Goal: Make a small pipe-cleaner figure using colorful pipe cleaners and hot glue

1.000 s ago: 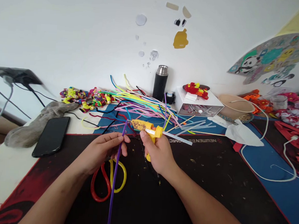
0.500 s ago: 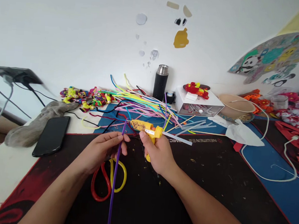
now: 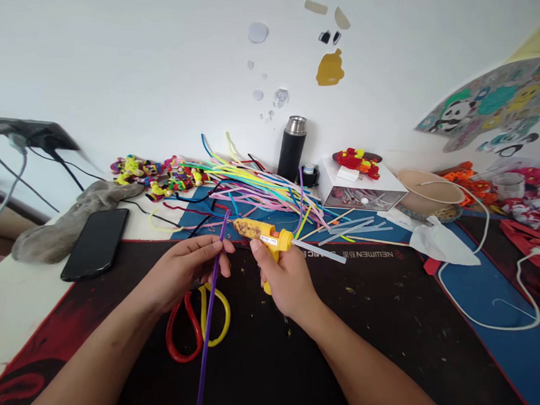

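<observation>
My left hand (image 3: 201, 262) pinches a long purple pipe cleaner (image 3: 208, 321) near its upper end, and the rest hangs down toward the bottom of the view. My right hand (image 3: 286, 274) is wrapped round the handle of a yellow glue gun (image 3: 259, 231), whose stained nozzle points left, close beside the purple tip. A clear glue stick (image 3: 319, 251) sticks out of the gun's back. Below my left hand lie scissors with one red and one yellow handle loop (image 3: 227, 329); their blades are hidden.
Behind the hands lies a heap of coloured pipe cleaners (image 3: 261, 189), with a black flask (image 3: 292, 148) and a white drawer box (image 3: 363, 187) behind. A phone (image 3: 95, 244) lies left. A white cable (image 3: 474, 325) curls at right.
The glue gun's nozzle has moved slightly right, leaving a small gap from the purple pipe cleaner's tip. The whole view has shifted slightly. Both hands keep their holds.
</observation>
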{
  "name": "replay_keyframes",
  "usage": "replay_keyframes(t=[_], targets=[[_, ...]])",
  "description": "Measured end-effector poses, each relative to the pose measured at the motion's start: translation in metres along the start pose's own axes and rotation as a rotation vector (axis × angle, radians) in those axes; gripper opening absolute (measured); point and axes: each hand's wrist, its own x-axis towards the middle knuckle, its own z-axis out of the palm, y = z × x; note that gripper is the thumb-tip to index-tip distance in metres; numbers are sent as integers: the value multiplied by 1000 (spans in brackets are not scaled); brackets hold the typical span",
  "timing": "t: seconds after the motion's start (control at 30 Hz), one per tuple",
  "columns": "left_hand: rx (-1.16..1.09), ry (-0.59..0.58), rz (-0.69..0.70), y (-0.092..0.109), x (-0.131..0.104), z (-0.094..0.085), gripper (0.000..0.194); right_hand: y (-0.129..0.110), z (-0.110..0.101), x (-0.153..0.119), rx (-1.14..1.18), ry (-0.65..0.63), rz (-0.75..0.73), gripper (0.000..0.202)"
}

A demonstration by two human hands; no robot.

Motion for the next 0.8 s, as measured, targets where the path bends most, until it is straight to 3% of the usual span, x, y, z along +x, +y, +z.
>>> replay_keyframes(t=[0.8], targets=[[-31, -2, 24, -1, 2, -1, 40, 0, 2, -2, -14, -37, 12, 51]])
